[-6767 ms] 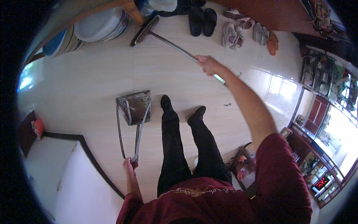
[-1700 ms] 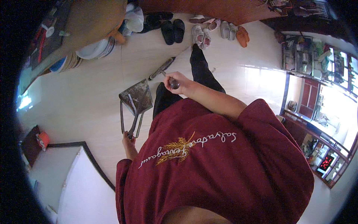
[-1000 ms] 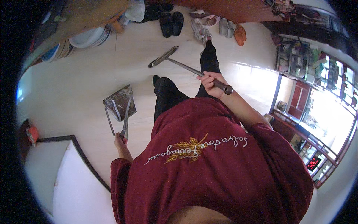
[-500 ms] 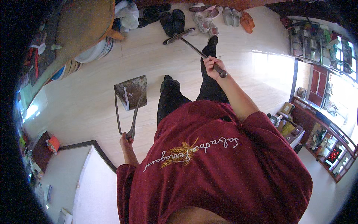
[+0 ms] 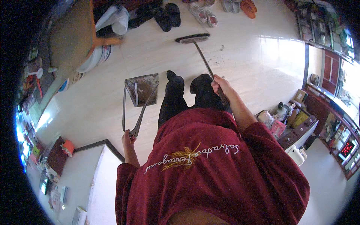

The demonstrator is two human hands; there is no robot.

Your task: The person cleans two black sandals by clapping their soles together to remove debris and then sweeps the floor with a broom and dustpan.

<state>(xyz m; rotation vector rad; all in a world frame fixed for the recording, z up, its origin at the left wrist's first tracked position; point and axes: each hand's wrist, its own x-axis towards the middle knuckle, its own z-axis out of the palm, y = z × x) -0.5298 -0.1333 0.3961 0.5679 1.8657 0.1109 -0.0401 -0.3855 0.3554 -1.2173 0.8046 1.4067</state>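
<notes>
My right hand (image 5: 220, 84) is wrapped round the handle of a long-handled broom (image 5: 203, 57). The broom's wide dark head rests on the pale floor ahead of my feet, near the shoes. Dark specks of dirt (image 5: 216, 60) lie on the floor to the right of the handle. On the left, my left hand (image 5: 128, 138) grips the handle frame of a dustpan (image 5: 144, 88). The dustpan's worn, brownish pan is beside my left foot, with its two long arms running back to my hand. I cannot tell whether the pan touches the floor.
Black slippers (image 5: 167, 17), pale shoes (image 5: 202, 14) and orange footwear (image 5: 248, 8) line the far side. A wooden table (image 5: 71, 33) stands at the far left with buckets (image 5: 98, 58) under it. Toward the right is a drawer cabinet (image 5: 300, 131) loaded with goods.
My right foot has drawn back beside my left. The broom head has shifted right relative to the dustpan, and the specks on the floor now show. Both hands keep their holds.
</notes>
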